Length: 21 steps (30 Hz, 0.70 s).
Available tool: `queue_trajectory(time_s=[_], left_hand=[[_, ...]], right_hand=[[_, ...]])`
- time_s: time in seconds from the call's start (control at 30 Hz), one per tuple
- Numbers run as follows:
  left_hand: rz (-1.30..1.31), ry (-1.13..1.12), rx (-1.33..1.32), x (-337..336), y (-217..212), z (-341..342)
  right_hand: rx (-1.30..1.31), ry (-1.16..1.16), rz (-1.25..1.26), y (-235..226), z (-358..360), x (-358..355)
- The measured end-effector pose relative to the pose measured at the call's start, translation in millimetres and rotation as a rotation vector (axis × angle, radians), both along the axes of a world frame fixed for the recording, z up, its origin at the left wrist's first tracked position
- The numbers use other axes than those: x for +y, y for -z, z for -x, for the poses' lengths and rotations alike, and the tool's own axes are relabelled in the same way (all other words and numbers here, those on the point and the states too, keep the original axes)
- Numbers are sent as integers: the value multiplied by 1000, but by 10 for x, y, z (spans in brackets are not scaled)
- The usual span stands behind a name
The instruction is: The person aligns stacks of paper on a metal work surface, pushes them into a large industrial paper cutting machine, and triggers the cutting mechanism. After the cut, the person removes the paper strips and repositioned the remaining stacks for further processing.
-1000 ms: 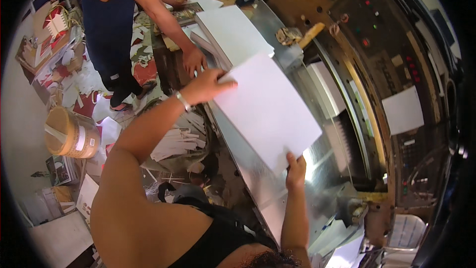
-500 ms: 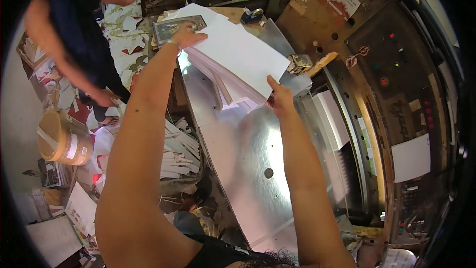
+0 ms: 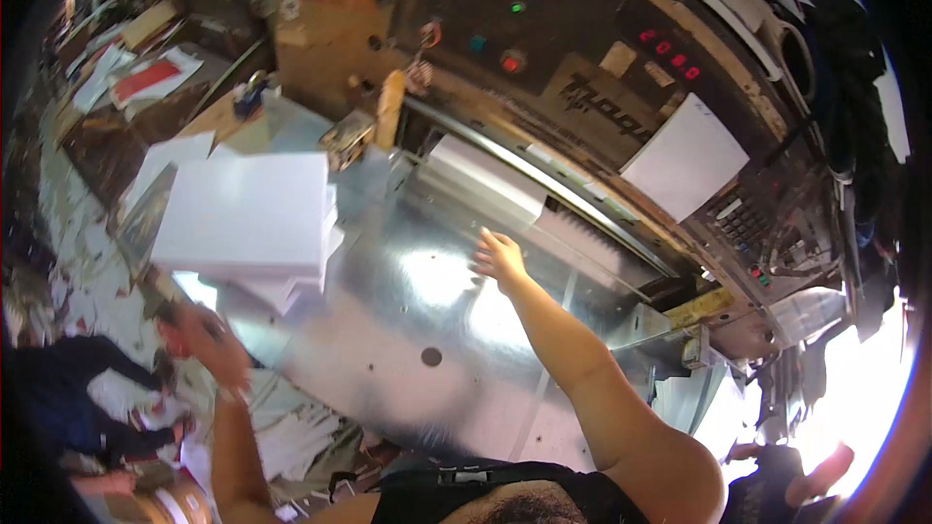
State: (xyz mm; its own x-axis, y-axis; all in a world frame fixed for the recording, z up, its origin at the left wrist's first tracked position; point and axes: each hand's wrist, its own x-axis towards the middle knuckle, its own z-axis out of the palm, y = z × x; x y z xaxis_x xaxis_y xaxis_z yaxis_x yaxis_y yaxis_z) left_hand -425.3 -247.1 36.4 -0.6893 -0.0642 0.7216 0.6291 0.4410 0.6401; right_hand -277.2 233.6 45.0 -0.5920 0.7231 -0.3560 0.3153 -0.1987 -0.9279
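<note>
A stack of white paper sheets (image 3: 248,213) lies on the left part of the metal table (image 3: 388,359), its lower layers fanned out of line. My left hand (image 3: 209,344) is off the near left corner of the stack, smeared by motion, so its fingers are not clear. Over the shiny middle of the table my right hand (image 3: 500,257) is open, fingers spread, holding nothing. Just beyond it, a second block of white paper (image 3: 485,180) rests against the machine's long metal bar.
The machine's control panel (image 3: 505,29) carries lit buttons, a red display and a white sheet (image 3: 684,155). A tape dispenser (image 3: 250,97) stands behind the stack. A person in dark clothes (image 3: 78,398) is at the lower left, among paper scraps; another person is at the lower right.
Both hands have let go of the paper stack, which now lies on the table. My right hand has moved away from it, my left toward me. The view has turned right.
</note>
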Motion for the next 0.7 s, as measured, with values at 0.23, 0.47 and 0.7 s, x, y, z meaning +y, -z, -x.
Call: queue_trajectory(time_s=[0.23, 0.47, 0.7], left_hand=[[566, 631, -312, 860, 348, -1261], [723, 550, -320, 910, 361, -1223], [711, 554, -309, 955, 368, -1182]], right_hand=[[-253, 367, -93, 198, -110, 1506], [-398, 396, -263, 356, 365, 1746], [-142, 515, 92, 175, 198, 1894]])
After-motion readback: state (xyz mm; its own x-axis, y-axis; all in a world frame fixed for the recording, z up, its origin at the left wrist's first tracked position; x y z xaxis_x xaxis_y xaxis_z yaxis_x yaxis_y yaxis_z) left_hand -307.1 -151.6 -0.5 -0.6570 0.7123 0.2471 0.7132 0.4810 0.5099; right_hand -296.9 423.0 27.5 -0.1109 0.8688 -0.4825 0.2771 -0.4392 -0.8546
